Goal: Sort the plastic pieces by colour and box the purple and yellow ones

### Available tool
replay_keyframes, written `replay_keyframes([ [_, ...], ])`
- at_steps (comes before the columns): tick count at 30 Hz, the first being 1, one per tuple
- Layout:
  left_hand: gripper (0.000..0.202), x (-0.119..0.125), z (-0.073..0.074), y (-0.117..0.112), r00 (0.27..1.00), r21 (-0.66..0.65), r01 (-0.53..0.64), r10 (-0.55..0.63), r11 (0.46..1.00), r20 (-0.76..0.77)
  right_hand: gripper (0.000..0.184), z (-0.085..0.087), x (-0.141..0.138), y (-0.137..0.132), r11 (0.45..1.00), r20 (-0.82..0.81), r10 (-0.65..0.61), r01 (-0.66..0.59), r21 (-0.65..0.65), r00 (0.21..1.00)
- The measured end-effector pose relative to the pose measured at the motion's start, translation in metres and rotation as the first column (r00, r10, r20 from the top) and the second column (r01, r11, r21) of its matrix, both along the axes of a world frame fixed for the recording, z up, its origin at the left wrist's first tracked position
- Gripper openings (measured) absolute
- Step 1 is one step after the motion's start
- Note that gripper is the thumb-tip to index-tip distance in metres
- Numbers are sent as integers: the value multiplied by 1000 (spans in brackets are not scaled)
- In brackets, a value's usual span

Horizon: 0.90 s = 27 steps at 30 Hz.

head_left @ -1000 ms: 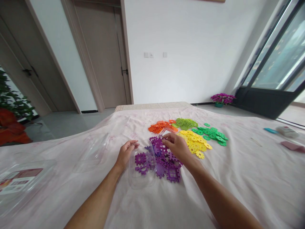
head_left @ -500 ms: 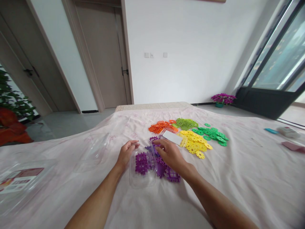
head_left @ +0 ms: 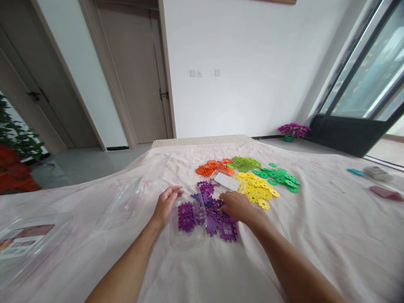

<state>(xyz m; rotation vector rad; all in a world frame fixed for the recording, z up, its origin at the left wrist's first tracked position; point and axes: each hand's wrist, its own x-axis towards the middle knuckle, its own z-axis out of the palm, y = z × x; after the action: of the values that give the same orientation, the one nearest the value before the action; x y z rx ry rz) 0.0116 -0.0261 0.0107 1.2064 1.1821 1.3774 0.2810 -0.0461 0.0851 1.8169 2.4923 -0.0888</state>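
A clear plastic box (head_left: 187, 240) lies tilted on the pink sheet with purple square pieces (head_left: 187, 216) inside it. My left hand (head_left: 164, 205) curls around the box's left rim and steadies it. More purple pieces (head_left: 227, 229) lie in a loose heap just right of the box. My right hand (head_left: 237, 206) rests palm down on that heap, fingers bent and pinching among the pieces. What they grip is hidden.
Behind the heap lie orange pieces (head_left: 210, 168), light green pieces (head_left: 245, 163), yellow pieces (head_left: 259, 191) and dark green pieces (head_left: 280, 176), plus a small clear lid (head_left: 227, 182). Another clear lid (head_left: 123, 198) and a clear box (head_left: 25, 244) sit at left. Small items (head_left: 377, 173) lie far right.
My right hand went left to the box's mouth, then came back right and down onto the purple heap. More purple pieces now lie in the box. My left hand stayed put.
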Motion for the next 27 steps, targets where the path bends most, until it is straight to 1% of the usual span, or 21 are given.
replay_keyframes([
  [3,38,-1,-1,1,1000,-1,3,-3,1000,6,31,-1,0,2,1000,-12,-16,16,-4,1000],
  [9,38,-1,-1,1,1000,-3,8,-8,1000,0,42,-4,5,6,999,-96,-29,27,-20,995],
  [13,39,0,0,0,1000,1,7,-7,1000,-3,40,-8,13,12,1000,-180,1,-1,-3,984],
  [16,39,0,1,-1,1000,-1,5,-5,1000,-9,37,-4,15,14,1000,-260,-9,12,8,966],
  [19,39,0,1,-1,1000,-4,7,-7,1000,-16,33,4,13,14,996,-375,25,9,89,927],
  [23,39,0,1,0,999,3,5,-5,1000,-36,22,10,7,13,971,-521,132,-5,239,843],
  [27,39,0,-1,1,999,9,13,-13,1000,-49,17,7,-1,9,960,-607,210,-44,277,766],
])
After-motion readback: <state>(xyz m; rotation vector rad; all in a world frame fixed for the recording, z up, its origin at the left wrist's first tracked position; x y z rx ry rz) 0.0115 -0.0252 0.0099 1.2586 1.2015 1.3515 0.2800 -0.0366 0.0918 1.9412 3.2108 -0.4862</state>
